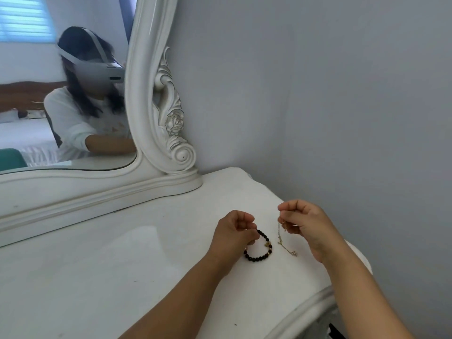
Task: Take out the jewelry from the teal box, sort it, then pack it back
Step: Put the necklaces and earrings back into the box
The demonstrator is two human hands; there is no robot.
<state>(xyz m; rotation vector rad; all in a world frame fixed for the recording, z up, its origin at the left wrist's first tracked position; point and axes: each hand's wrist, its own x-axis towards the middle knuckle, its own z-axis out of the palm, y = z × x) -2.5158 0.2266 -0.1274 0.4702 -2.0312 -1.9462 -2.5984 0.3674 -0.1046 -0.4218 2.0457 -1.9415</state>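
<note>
Left hand (233, 232): I see it with fingers curled, pinching the top of the black bead bracelet (259, 248).
Bracelet: it lies as a loop on the white bench (122, 265), just beside the left hand, with a few gold and red beads on its right side.
Right hand (305, 223): I see it raised a little, fingertips pinching a thin gold chain (285, 243).
Chain: it hangs down from the fingers; its lower end trails on the bench just right of the bracelet.
Surroundings: a white carved mirror (151, 118) stands at the back left of the bench; a grey wall (318, 94) is close on the right.
Teal box: I see only a teal shape (11, 159) in the mirror's lower left corner; I cannot tell whether it is the box.
</note>
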